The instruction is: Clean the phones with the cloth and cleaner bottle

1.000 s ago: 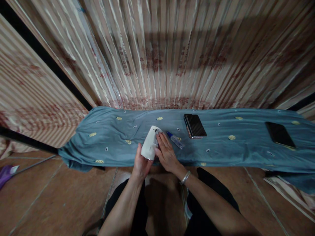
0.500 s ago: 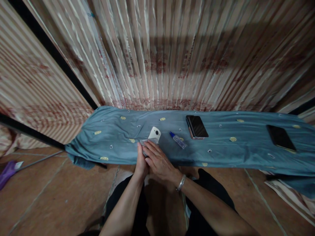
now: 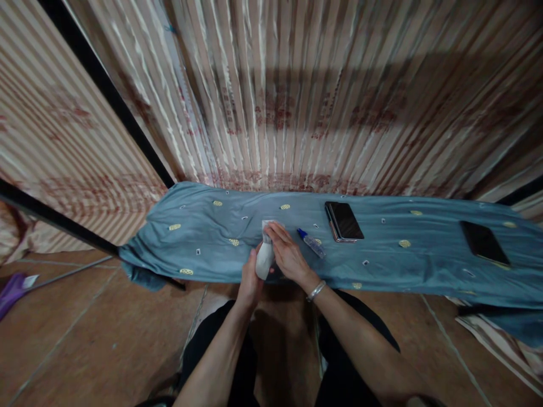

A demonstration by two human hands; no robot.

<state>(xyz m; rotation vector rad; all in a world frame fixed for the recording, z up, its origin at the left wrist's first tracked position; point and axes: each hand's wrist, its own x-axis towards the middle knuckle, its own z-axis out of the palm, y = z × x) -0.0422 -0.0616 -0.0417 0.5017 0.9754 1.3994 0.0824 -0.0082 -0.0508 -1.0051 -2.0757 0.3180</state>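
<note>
A white smartphone (image 3: 264, 261) is gripped along its lower left side by my left hand (image 3: 250, 280), near the front edge of the cloth-covered surface. My right hand (image 3: 289, 253) presses a thin pale wipe (image 3: 267, 229) against the phone's far end, fingers together on top. The wipe and fingers hide the phone's camera end. Just right of my right hand lies a small clear bottle with a blue cap (image 3: 311, 243). Beyond it is a stack of dark phones (image 3: 344, 220).
A blue-grey patterned cloth (image 3: 220, 260) covers the narrow bench. Another dark phone (image 3: 484, 243) lies far right. Black metal poles (image 3: 63, 220) rise at the left, with a striped curtain (image 3: 297, 113) behind. A purple broom head (image 3: 12, 291) is on the floor at left.
The phone has turned so its plain lower part faces up between my hands. My right hand has moved from across the phone to its far end with the wipe. The view shifted slightly.
</note>
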